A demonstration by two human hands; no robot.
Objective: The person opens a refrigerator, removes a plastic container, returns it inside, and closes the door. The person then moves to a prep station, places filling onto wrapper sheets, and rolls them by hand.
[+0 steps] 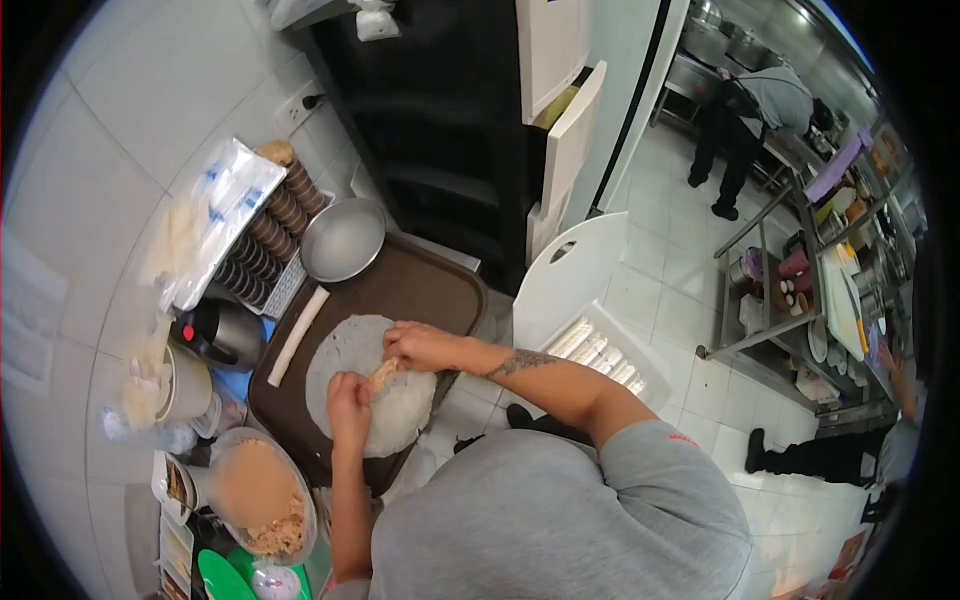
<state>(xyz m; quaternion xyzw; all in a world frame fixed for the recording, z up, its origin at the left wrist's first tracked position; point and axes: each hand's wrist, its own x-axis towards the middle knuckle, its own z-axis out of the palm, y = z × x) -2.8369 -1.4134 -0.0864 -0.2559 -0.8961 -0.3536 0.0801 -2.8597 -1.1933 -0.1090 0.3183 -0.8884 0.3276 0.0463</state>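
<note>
A round, pale flat sheet [345,345] lies on a brown tray [450,275]. On the sheet is a small strip of light brown filling [381,375]. My left hand [350,400] is closed at the lower left end of the filling, fingertips pinched together. At its upper right end my right hand [408,345] is closed too, fingers bent down onto it. The fingertips hide part of the filling. A pale rolled stick [298,337] rests on the tray, left of the sheet, touching neither hand.
A metal pan [343,240] overlaps the tray's back edge. Left stand a steel jug [225,330] and a bowl of shredded filling [285,535]. Wrapped rolls [597,352] fill a white bin at right. Two people [775,100] [880,455] are by the shelves.
</note>
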